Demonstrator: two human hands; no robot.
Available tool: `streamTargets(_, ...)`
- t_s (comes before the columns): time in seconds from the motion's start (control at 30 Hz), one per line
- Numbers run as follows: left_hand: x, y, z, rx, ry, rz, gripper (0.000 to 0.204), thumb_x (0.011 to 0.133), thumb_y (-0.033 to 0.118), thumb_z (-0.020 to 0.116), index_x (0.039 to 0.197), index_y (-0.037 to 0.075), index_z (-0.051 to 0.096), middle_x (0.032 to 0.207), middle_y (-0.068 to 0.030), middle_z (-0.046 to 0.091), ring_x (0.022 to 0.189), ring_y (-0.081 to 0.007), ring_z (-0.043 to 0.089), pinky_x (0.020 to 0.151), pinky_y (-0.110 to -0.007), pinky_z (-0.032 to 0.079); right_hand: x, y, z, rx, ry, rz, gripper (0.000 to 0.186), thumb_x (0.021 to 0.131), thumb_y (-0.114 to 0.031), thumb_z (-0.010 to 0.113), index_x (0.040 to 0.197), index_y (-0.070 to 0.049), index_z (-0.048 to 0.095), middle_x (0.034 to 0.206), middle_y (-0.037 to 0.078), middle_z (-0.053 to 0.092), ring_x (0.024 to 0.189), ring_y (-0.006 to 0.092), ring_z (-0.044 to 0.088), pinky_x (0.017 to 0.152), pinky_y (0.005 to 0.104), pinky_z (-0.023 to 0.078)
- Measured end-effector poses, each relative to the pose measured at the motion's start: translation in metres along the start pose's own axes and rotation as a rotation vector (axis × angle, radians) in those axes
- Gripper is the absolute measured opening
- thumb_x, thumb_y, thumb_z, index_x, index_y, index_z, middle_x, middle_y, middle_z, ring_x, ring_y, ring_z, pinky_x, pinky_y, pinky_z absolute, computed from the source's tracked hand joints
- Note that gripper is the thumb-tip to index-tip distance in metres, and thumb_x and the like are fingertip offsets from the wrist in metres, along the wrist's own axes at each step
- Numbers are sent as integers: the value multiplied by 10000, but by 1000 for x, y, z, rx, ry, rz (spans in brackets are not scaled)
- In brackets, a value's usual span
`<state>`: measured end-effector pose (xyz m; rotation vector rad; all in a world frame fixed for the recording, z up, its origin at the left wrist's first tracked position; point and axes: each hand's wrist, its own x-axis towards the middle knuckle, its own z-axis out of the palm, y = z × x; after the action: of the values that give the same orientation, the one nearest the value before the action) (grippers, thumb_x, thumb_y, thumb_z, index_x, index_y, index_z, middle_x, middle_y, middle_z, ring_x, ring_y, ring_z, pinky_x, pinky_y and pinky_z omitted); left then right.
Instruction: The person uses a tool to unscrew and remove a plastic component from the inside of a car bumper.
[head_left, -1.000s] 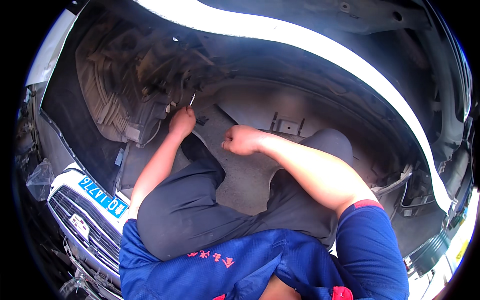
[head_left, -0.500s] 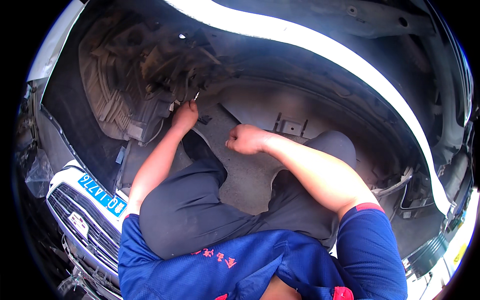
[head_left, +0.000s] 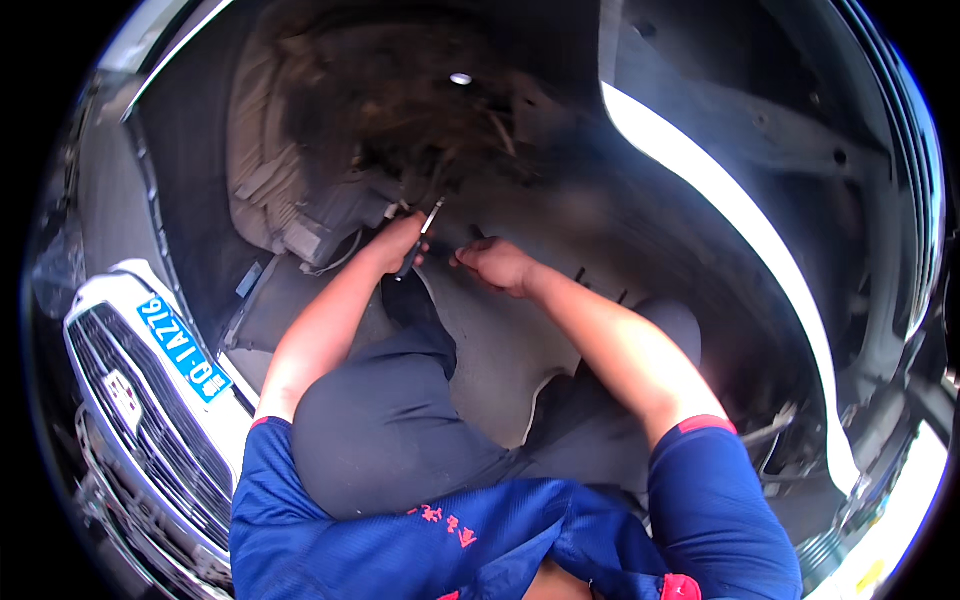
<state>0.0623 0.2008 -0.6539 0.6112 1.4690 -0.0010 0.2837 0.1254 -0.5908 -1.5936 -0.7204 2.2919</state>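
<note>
My left hand point(head_left: 399, 246) is closed around a screwdriver-like tool point(head_left: 432, 217) with a dark handle and a bright metal shaft. The shaft points up and away, towards the dusty parts and wires of a car's wheel arch. Just to the right, my right hand point(head_left: 497, 266) is closed, its fingertips pinched together and turned towards the left hand. A small dark piece shows above its knuckles; what the fingers hold cannot be made out. A short gap separates the two hands. Beyond them hangs a ribbed, dusty brown housing point(head_left: 272, 190), partly blurred.
A white curved body edge point(head_left: 735, 190) arches over the right side. At the lower left stands a white front bumper with a dark grille point(head_left: 150, 410) and a blue plate point(head_left: 185, 348). My bent legs point(head_left: 385, 425) are below the hands, over a grey floor point(head_left: 500, 370).
The view has shifted, so the surroundings sit differently. My left hand has come nearer the right hand, and more of its tool shows. The right hand stays closed.
</note>
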Motion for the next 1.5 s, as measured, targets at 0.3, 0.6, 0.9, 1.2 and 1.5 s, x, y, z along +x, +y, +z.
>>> streamTargets(0.3, -6, -7, -12, -47, -124, 150, 333, 1069, 313, 388, 1074, 66, 611, 939, -50, 652, 756, -150, 599, 617, -304, 519, 96, -17, 43, 299, 58, 74, 335, 1050, -270, 597, 771, -88, 574, 636, 18, 500, 561, 146, 450, 518, 334, 375)
streamTargets(0.6, -67, -73, -12, 401, 485, 920, 415, 908, 143, 712, 1275, 5, 578, 990, -154, 673, 833, -282, 684, 824, -381, 551, 103, -8, 48, 437, 98, 45, 335, 1037, -315, 623, 780, -103, 589, 647, 10, 509, 557, 152, 454, 515, 340, 370)
streamTargets(0.9, -60, -78, -27, -303, 53, 290, 528, 1060, 493, 440, 803, 46, 556, 635, -67, 548, 501, -201, 517, 455, -344, 431, 99, -18, 59, 489, 159, 24, 245, 1038, -275, 620, 863, -104, 616, 680, 3, 510, 600, 151, 468, 543, 331, 385)
streamTargets(1.2, -54, -73, -21, -527, 169, 4, 501, 1045, 514, 466, 892, 56, 597, 759, -78, 623, 594, -194, 585, 580, -350, 508, 103, -15, 55, 662, 73, -28, 196, 1053, -217, 575, 901, -93, 578, 740, 16, 501, 644, 157, 460, 563, 336, 388)
streamTargets(1.5, -64, -66, -16, -453, 200, 204, 312, 1068, 347, 506, 992, 52, 572, 682, 16, 498, 534, -96, 461, 456, -283, 379, 106, 0, 49, 594, 129, -107, 207, 1039, -291, 632, 902, -140, 598, 728, -19, 508, 651, 135, 466, 563, 314, 388)
